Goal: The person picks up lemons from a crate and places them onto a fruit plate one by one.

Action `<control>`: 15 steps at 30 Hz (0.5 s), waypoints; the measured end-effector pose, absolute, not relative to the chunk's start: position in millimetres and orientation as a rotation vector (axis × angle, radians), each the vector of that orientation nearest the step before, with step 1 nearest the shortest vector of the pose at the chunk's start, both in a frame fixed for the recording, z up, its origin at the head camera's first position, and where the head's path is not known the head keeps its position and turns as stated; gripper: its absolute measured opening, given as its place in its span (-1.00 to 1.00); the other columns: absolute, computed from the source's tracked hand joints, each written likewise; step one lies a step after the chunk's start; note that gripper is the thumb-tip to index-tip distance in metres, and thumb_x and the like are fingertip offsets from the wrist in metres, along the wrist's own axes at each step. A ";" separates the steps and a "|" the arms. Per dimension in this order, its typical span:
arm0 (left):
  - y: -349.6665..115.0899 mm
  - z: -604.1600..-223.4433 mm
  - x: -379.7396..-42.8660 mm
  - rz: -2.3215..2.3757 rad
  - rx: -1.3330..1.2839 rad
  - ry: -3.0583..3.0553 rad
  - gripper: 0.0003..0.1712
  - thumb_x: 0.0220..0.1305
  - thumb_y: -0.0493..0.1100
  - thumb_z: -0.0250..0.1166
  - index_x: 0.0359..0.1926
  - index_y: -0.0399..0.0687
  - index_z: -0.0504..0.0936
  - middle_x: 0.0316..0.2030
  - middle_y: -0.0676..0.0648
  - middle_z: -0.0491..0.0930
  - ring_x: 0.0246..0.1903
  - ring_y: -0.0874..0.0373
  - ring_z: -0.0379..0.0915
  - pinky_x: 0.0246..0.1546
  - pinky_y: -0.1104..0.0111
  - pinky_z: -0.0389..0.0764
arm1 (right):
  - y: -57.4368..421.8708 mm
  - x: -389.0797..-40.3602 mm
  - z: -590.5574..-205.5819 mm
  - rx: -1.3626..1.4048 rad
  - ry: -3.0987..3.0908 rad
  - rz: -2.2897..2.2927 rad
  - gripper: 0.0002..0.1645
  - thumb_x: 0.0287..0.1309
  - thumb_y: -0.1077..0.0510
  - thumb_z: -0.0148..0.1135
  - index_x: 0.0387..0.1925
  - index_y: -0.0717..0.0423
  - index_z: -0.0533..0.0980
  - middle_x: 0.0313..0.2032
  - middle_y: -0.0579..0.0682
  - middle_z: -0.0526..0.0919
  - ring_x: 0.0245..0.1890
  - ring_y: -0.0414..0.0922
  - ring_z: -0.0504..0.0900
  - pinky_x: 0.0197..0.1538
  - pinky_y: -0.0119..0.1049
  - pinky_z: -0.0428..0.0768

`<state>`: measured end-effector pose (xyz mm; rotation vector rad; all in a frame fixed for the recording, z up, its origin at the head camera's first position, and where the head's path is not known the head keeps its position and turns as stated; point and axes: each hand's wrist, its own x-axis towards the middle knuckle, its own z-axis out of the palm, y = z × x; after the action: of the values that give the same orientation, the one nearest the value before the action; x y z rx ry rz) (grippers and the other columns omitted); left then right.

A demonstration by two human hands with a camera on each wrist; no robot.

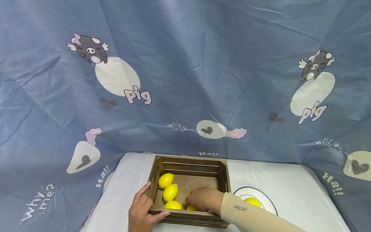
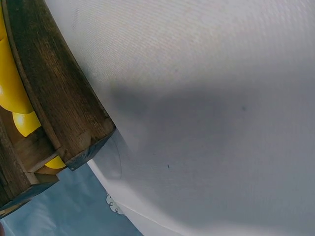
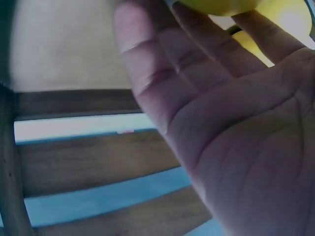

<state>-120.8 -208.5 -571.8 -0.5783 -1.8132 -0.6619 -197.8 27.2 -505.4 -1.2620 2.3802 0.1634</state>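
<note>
A brown slatted wooden crate (image 1: 192, 221) stands on the white-covered table. My left hand (image 1: 142, 207) grips its front left corner, thumb along the front rim and fingers up the left side. Down inside the crate, my right hand (image 1: 204, 198) holds a lemon (image 1: 191, 207) at its fingertips; most of that lemon is hidden under the hand. In the right wrist view, the fingers (image 3: 197, 54) reach out to yellow lemon skin. A lemon (image 1: 166, 180), a second lemon (image 1: 170, 192) and a third lemon (image 1: 173, 205) lie in a line along the crate's left side.
Right of the crate is a white plate (image 1: 270, 206) with a dark rim, bearing a lemon (image 1: 252, 202) and partly covered by the right sleeve (image 1: 246, 209). A blue printed cloth (image 1: 185, 80) hangs behind the table (image 1: 278, 170).
</note>
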 end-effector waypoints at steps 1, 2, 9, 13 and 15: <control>-208.5 -571.7 -120.9 -0.660 -0.577 -1.814 -0.20 0.17 0.47 0.42 -0.65 0.00 0.23 -0.63 0.05 0.19 -0.13 -0.35 0.61 0.38 0.37 0.51 | 26.7 -197.2 -505.2 -1.254 2.383 0.164 -0.69 0.23 0.23 0.43 -0.11 -0.28 0.71 -0.37 -0.26 0.63 -0.42 -0.25 0.48 -0.24 -0.32 0.69; -208.5 -571.5 -121.0 -0.659 -0.577 -1.815 -0.20 0.18 0.47 0.42 -0.65 0.00 0.22 -0.63 0.05 0.19 -0.13 -0.35 0.61 0.38 0.37 0.51 | 26.2 -196.5 -505.0 -1.245 2.387 0.165 -0.70 0.24 0.23 0.42 -0.13 -0.28 0.71 -0.37 -0.26 0.63 -0.44 -0.24 0.48 -0.25 -0.32 0.68; -207.6 -569.9 -123.1 -0.666 -0.588 -1.800 -0.20 0.19 0.45 0.42 -0.66 0.00 0.22 -0.63 0.04 0.17 -0.11 -0.36 0.62 0.38 0.35 0.52 | 24.7 -194.8 -505.3 -1.234 2.428 0.210 -0.80 0.25 0.20 0.41 -0.17 -0.21 0.70 -0.38 -0.21 0.68 -0.47 -0.24 0.52 -0.30 -0.32 0.71; -207.7 -569.2 -123.7 -0.667 -0.591 -1.791 -0.20 0.18 0.45 0.43 -0.66 -0.01 0.22 -0.63 0.04 0.17 -0.10 -0.36 0.62 0.37 0.35 0.53 | 24.1 -194.1 -506.3 -1.229 2.450 0.238 -0.84 0.24 0.19 0.41 -0.19 -0.14 0.67 -0.37 -0.18 0.69 -0.47 -0.23 0.55 -0.30 -0.30 0.73; -207.9 -569.1 -123.5 -0.669 -0.591 -1.793 -0.20 0.18 0.45 0.43 -0.66 -0.01 0.22 -0.63 0.04 0.17 -0.10 -0.36 0.62 0.37 0.35 0.52 | 24.1 -194.4 -506.8 -1.220 2.444 0.237 -0.83 0.24 0.20 0.42 -0.19 -0.14 0.67 -0.39 -0.18 0.68 -0.49 -0.22 0.53 -0.31 -0.30 0.73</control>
<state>-123.5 -207.9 -569.1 -0.5905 -1.7926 -0.6688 -194.4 24.1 -506.8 -1.2198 2.4437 0.2366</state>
